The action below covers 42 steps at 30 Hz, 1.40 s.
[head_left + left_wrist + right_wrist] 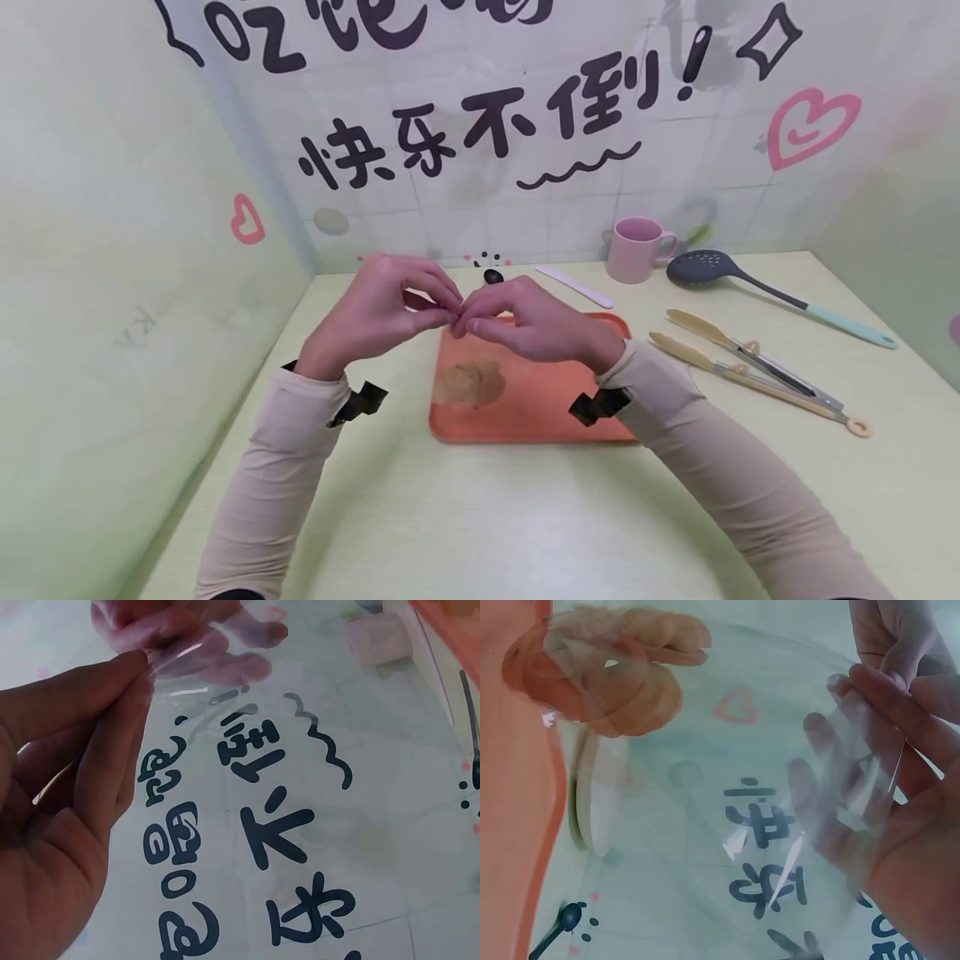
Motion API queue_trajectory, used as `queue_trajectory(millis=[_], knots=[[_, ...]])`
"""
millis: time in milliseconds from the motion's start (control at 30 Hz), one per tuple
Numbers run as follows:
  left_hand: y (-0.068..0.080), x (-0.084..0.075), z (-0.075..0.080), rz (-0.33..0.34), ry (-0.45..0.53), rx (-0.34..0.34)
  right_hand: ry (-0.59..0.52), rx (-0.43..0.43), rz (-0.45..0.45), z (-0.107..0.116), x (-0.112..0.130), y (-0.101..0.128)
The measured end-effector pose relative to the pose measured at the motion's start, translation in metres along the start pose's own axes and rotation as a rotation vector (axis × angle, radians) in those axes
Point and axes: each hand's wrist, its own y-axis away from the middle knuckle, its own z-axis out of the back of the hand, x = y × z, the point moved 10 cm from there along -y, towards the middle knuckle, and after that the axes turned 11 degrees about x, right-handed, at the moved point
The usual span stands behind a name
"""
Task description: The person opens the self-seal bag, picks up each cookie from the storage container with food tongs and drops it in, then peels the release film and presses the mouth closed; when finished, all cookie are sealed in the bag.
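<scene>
Both hands meet above the orange tray [540, 417] and pinch the top edge of a clear plastic bag [480, 354] between them. My left hand [442, 310] pinches the film between thumb and fingers [131, 690]. My right hand [468, 321] grips the same edge from the other side, and its fingers [900, 697] partly show through the film. The bag hangs down over the tray, with tan, sliced food [471, 383] at its bottom. That food [607, 667] appears close up in the right wrist view.
A pink mug [637, 248], a grey slotted spoon [701, 267], a white flat tool [573, 286] and a small black spoon [492, 275] lie behind the tray. Tongs [750, 367] lie to its right. Walls close in at the left and back.
</scene>
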Motion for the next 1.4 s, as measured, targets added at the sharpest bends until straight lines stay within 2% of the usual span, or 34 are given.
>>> queue_trajectory(millis=[300, 600, 800, 1067, 1233, 1400], knots=[[0.013, -0.001, 0.013, -0.012, -0.069, -0.023, 0.002, 0.017, -0.079, -0.005, -0.019, 0.015], [0.032, 0.002, 0.03, -0.02, -0.091, -0.093, -0.045, -0.007, -0.18, -0.007, -0.042, 0.042], [0.042, 0.004, 0.035, -0.017, -0.07, -0.13, -0.062, -0.035, -0.194, -0.004, -0.05, 0.054], [0.046, 0.005, 0.037, -0.025, -0.073, -0.153, -0.079, -0.051, -0.166, -0.001, -0.048, 0.056], [0.051, 0.022, 0.041, -0.017, 0.015, -0.191, -0.092, -0.116, -0.081, 0.008, -0.037, 0.053], [0.055, 0.057, 0.038, -0.009, 0.251, -0.207, -0.101, -0.24, -0.05, 0.021, -0.026, 0.046]])
